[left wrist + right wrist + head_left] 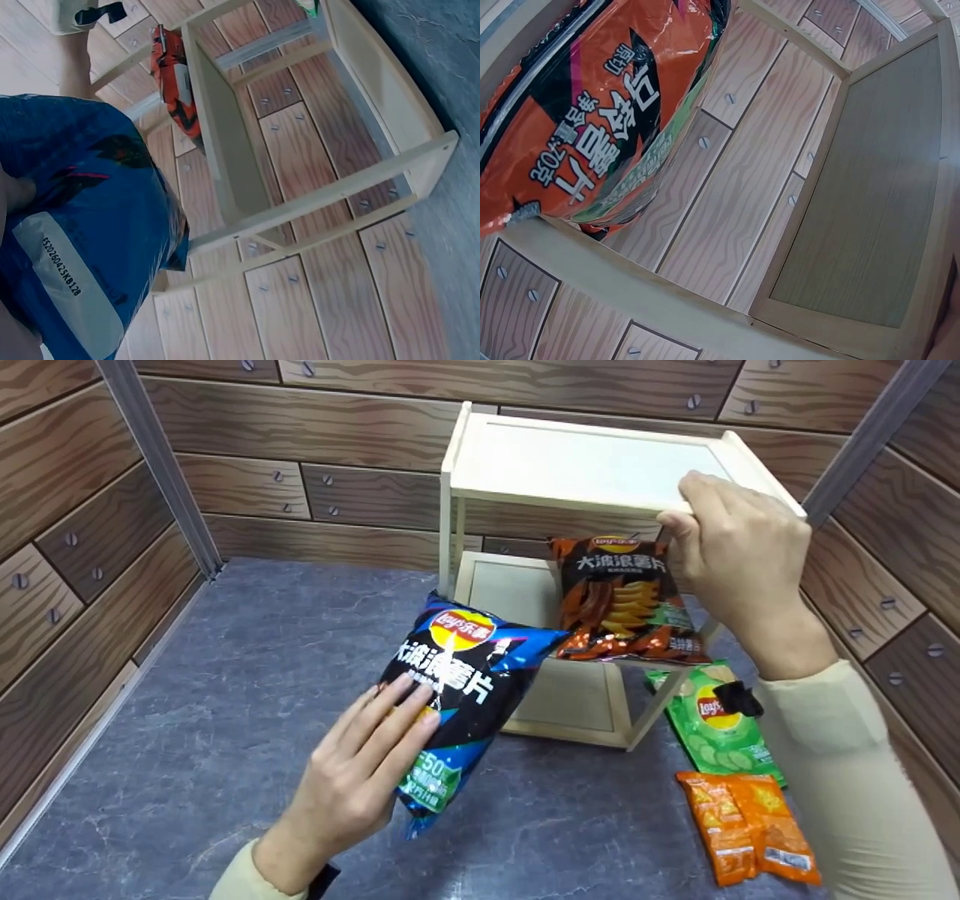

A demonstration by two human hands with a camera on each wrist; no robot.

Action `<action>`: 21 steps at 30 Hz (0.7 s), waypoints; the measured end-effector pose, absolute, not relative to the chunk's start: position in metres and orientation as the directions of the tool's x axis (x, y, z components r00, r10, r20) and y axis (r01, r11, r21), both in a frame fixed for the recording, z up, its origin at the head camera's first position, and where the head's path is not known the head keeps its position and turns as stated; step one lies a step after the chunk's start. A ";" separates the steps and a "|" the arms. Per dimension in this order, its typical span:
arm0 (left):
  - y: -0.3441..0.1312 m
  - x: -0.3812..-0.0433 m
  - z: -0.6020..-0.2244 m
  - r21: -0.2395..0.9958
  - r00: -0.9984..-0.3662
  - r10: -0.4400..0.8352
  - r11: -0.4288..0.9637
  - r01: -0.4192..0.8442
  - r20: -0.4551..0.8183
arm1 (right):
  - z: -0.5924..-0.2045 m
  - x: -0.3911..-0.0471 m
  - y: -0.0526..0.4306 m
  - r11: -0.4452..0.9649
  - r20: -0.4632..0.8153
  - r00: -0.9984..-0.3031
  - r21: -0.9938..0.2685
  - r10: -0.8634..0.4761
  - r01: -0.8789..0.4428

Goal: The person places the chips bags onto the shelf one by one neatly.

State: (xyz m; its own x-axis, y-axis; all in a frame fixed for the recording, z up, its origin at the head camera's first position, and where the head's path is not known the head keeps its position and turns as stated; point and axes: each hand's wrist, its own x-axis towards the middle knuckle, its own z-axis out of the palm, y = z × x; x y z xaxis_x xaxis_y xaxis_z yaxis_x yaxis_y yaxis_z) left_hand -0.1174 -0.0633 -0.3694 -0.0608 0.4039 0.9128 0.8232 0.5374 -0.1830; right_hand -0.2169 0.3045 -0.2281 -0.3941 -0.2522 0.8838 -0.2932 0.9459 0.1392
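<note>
My left hand holds a blue and black bag of potato chips, fingers spread over its front and thumb on its back. The bag is tilted in front of the shelf's left side; its blue back fills much of the left wrist view. A small pale wooden shelf rack stands beyond it. My right hand grips the front edge of its top board near the right corner. On the middle board, a black and orange-red chip bag leans at the right, seen close in the right wrist view.
Right of the rack, a green chip bag lies on the grey marbled surface. Nearer, an orange snack bag lies beside the right forearm. Wood-patterned panels enclose the back and both sides. The rack's lower board sits close to the surface.
</note>
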 end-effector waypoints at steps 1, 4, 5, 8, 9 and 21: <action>-0.062 -0.116 -0.369 -0.183 -0.063 0.405 0.539 0.822 0.912 | -0.228 -0.217 0.304 0.945 0.884 -0.394 0.139 -0.253 -0.295; -0.059 -0.114 -0.368 -0.201 -0.046 0.411 0.539 0.818 0.911 | -0.226 -0.217 0.304 0.945 0.884 -0.393 0.140 -0.253 -0.294; -0.058 -0.113 -0.368 -0.210 -0.039 0.415 0.536 0.817 0.909 | -0.226 -0.216 0.304 0.945 0.884 -0.393 0.140 -0.254 -0.295; -0.054 -0.111 -0.367 -0.241 -0.010 0.434 0.519 0.820 0.901 | -0.226 -0.217 0.304 0.946 0.884 -0.393 0.140 -0.253 -0.293; -0.053 -0.111 -0.368 -0.249 -0.003 0.440 0.513 0.822 0.898 | -0.226 -0.217 0.304 0.946 0.884 -0.393 0.141 -0.253 -0.293; -0.030 -0.141 -0.369 -0.221 -0.040 0.454 0.507 0.833 0.890 | -0.228 -0.217 0.304 0.947 0.882 -0.399 0.139 -0.252 -0.290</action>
State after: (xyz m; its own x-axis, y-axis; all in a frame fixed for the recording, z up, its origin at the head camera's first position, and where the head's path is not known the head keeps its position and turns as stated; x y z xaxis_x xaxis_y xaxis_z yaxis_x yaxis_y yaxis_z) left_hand -0.1408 -0.0299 -0.3691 -0.0397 0.4536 0.8903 0.8332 0.5068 -0.2211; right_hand -0.2168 0.3043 -0.2283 -0.3991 -0.2515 0.8817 -0.2904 0.9468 0.1386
